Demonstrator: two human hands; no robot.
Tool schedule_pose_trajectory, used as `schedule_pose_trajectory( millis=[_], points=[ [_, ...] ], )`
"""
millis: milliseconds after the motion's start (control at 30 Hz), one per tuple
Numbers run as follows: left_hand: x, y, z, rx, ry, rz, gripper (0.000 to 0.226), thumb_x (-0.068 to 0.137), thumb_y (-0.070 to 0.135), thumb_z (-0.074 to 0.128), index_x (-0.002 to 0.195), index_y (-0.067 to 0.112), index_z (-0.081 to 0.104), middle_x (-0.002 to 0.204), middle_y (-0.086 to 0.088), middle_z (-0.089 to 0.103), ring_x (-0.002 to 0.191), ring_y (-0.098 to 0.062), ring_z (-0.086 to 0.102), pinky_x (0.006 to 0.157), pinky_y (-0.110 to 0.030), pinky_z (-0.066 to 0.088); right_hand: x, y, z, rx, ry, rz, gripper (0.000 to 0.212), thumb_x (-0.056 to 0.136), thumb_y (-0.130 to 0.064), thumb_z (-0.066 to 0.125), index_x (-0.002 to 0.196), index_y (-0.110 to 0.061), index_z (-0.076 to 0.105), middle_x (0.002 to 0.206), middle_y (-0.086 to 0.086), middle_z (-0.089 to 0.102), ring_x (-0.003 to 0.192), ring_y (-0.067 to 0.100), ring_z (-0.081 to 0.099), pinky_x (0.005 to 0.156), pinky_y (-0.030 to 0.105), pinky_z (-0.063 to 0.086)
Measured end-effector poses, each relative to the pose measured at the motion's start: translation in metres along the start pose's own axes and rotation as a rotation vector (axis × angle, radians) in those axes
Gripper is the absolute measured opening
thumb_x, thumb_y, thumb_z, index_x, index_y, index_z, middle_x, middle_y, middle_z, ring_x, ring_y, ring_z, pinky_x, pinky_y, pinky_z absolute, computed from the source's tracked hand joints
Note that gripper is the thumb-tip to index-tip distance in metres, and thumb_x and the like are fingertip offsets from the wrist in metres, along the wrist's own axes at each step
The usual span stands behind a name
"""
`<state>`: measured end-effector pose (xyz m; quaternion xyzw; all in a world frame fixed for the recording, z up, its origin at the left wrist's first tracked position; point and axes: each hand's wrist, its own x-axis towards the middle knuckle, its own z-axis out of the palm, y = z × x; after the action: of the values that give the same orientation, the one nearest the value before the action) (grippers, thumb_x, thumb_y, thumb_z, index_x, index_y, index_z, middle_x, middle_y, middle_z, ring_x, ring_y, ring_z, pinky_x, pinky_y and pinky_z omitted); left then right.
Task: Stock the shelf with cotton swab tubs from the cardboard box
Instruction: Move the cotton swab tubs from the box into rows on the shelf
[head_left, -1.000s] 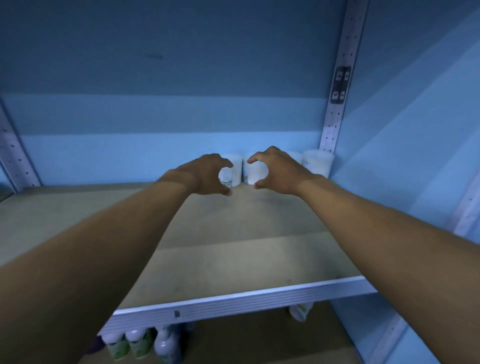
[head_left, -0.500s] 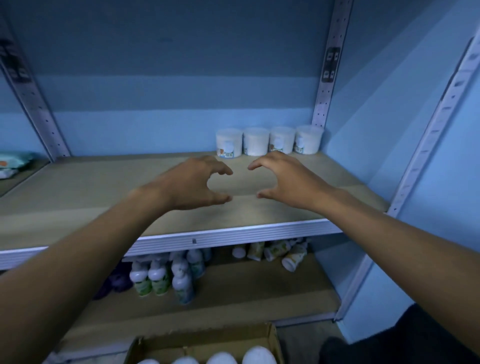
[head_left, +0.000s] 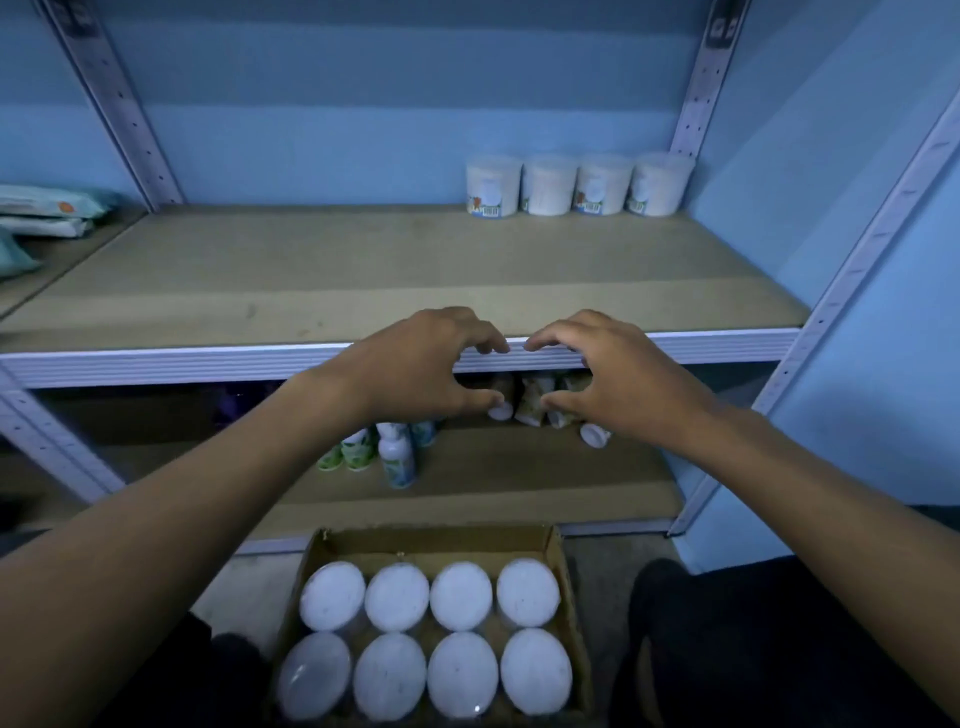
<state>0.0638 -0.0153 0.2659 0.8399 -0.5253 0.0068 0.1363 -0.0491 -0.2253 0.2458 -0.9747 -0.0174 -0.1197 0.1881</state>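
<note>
Several white cotton swab tubs (head_left: 579, 184) stand in a row at the back right of the wooden shelf (head_left: 311, 280). My left hand (head_left: 415, 366) and my right hand (head_left: 618, 379) hover side by side in front of the shelf's front edge, fingers loosely curved and holding nothing. Below them on the floor sits the cardboard box (head_left: 431, 543), filled with several more tubs (head_left: 428, 636) seen from above by their white lids, in two rows.
The lower shelf holds small bottles (head_left: 397, 457) and several toppled tubes (head_left: 535, 408). Packets (head_left: 47, 210) lie on the neighbouring shelf at left. Metal uprights (head_left: 117, 104) frame the bay, with the blue wall (head_left: 831, 156) close on the right. My dark-clad knees flank the box.
Both hands have drawn back from the tubs at the rear of the shelf to its front edge, empty. My view has dropped, and the box of tubs has come into sight.
</note>
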Motion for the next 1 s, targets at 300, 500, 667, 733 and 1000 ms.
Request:
schedule_pose_trajectory(
  millis=[300, 500, 667, 733, 1000],
  points=[
    [-0.024, -0.003, 0.053, -0.115, -0.177, -0.077, 0.051, 0.085, 0.046, 0.07, 0.13, 0.024, 0.059, 0.123, 0.005, 0.058, 0.107, -0.01, 0.056, 0.09, -0.025, 0.047, -0.031, 0.007, 0.062, 0.017, -0.163, 0.116, 0.053, 0.081, -0.034, 0.081, 0.129, -0.028, 0.061, 0.118, -0.008, 0.054, 0.115, 0.013, 0.051, 0.085, 0.024, 0.038],
    [-0.027, -0.02, 0.109, -0.162, -0.401, -0.231, 0.057, 0.086, 0.047, 0.07, 0.135, 0.024, 0.053, 0.133, 0.003, 0.055, 0.107, -0.017, 0.058, 0.092, -0.037, 0.05, -0.049, 0.031, 0.123, 0.022, -0.326, 0.251, 0.058, 0.081, -0.032, 0.08, 0.134, -0.028, 0.056, 0.137, 0.003, 0.053, 0.125, 0.02, 0.047, 0.093, 0.032, 0.045],
    [-0.031, -0.029, 0.155, -0.16, -0.474, -0.27, 0.068, 0.084, 0.047, 0.072, 0.139, 0.015, 0.048, 0.138, -0.004, 0.052, 0.108, -0.019, 0.056, 0.084, -0.026, 0.043, -0.063, 0.046, 0.162, 0.088, -0.449, 0.355, 0.068, 0.079, -0.033, 0.083, 0.139, -0.027, 0.052, 0.138, 0.008, 0.048, 0.124, 0.024, 0.048, 0.095, 0.036, 0.046],
    [-0.033, -0.03, 0.169, -0.188, -0.481, -0.287, 0.07, 0.082, 0.046, 0.075, 0.139, 0.015, 0.047, 0.139, -0.005, 0.051, 0.103, -0.017, 0.053, 0.081, -0.023, 0.039, -0.065, 0.049, 0.174, 0.084, -0.484, 0.367, 0.073, 0.077, -0.035, 0.084, 0.141, -0.027, 0.05, 0.142, 0.008, 0.045, 0.129, 0.027, 0.045, 0.099, 0.039, 0.045],
    [-0.045, -0.04, 0.232, -0.272, -0.581, -0.378, 0.081, 0.077, 0.044, 0.08, 0.144, 0.018, 0.045, 0.142, -0.009, 0.047, 0.126, -0.029, 0.049, 0.101, -0.035, 0.043, -0.074, 0.053, 0.217, 0.108, -0.541, 0.411, 0.077, 0.077, -0.035, 0.083, 0.144, -0.027, 0.046, 0.137, 0.005, 0.045, 0.128, 0.028, 0.046, 0.099, 0.04, 0.045]
  ],
)
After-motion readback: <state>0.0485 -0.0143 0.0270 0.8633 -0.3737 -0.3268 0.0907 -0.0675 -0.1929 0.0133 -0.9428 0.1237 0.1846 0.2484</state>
